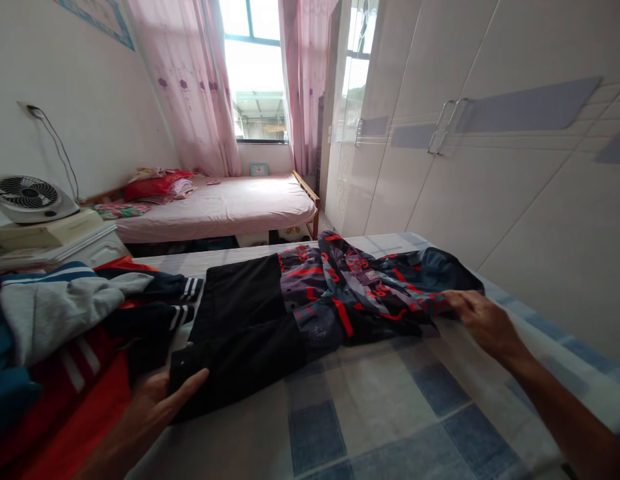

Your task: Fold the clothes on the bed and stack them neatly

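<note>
A jacket (250, 313) lies stretched across the bed, its lower part plain black and its upper part patterned in grey, navy and red. A dark hood (445, 270) spreads at its right end. My left hand (163, 400) is closed on the black edge at the near left corner, thumb on top. At the other end, my right hand (477, 320) pinches the patterned cloth just below the hood. The middle of the jacket is bunched and partly folded over itself, so its sleeves are hard to make out.
Piled clothes (55, 320) in grey, red, orange and navy lie left of the jacket. Blue and white checked bedding (380, 413) lies beneath. A wardrobe (515, 200) borders the right side. A second bed (240, 203) stands by the window, and a fan (33, 199) sits on a cabinet.
</note>
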Demonstrator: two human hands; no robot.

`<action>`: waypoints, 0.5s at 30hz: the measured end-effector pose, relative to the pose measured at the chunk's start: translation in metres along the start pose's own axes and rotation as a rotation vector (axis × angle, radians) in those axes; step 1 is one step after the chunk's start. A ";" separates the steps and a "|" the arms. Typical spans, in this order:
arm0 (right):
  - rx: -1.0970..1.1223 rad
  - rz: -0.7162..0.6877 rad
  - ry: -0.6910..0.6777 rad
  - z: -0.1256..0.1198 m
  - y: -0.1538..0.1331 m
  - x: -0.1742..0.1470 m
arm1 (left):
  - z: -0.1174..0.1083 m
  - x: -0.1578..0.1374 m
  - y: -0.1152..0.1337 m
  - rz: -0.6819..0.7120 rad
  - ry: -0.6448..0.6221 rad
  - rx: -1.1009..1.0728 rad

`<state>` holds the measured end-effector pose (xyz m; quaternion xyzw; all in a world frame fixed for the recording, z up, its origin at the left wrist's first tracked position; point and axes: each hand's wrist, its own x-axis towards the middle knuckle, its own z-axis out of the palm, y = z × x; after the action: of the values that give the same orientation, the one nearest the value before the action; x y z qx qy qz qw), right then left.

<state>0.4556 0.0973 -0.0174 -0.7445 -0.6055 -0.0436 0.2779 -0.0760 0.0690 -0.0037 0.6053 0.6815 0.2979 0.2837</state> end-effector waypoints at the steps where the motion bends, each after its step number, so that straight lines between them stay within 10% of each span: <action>1: 0.026 -0.028 -0.077 0.006 -0.015 -0.001 | 0.001 0.001 0.006 -0.021 -0.010 -0.053; 7: 0.182 -0.053 -0.251 0.026 -0.065 0.008 | 0.002 0.005 0.019 -0.100 0.027 -0.310; 11: 0.634 0.016 -0.217 -0.007 -0.061 0.007 | -0.012 0.004 -0.011 -0.127 0.064 -0.431; 15: 0.701 0.118 -0.526 -0.032 -0.041 -0.008 | -0.023 -0.005 -0.035 -0.216 0.087 -0.359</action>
<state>0.4244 0.0804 0.0211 -0.6243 -0.5902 0.3711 0.3523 -0.1158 0.0594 -0.0143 0.4550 0.6901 0.4081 0.3876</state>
